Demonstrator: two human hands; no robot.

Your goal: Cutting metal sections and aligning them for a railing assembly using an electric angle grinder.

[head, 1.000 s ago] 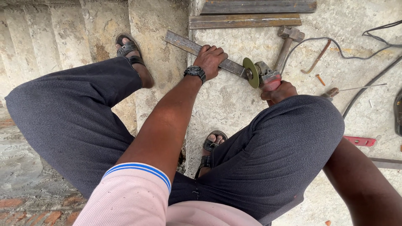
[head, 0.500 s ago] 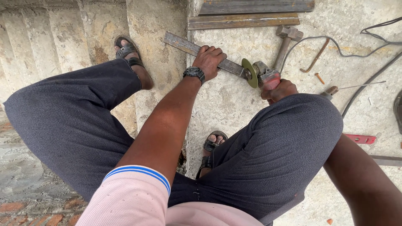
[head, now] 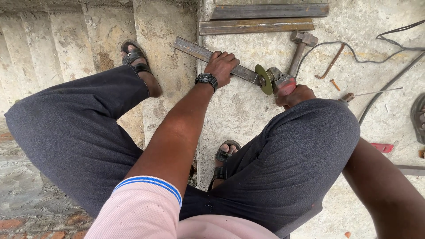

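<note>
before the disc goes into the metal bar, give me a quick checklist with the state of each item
1. Left hand pressing the metal bar down: ok.
2. Right hand on the angle grinder: ok, though its grip is partly hidden by the knee.
3. Disc lined up at the bar's end: ok.
4. Fingers back from the disc: not ok, close.
5. Gloves: not ok, bare hands.
6. Hammer out of the way: ok.

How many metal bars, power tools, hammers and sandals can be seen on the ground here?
Metal bars: 3, one under the left hand at, two lying side by side at the top
Angle grinders: 1, gripped by the right hand
Hammers: 1
Sandals worn: 2
Total: 7
</note>
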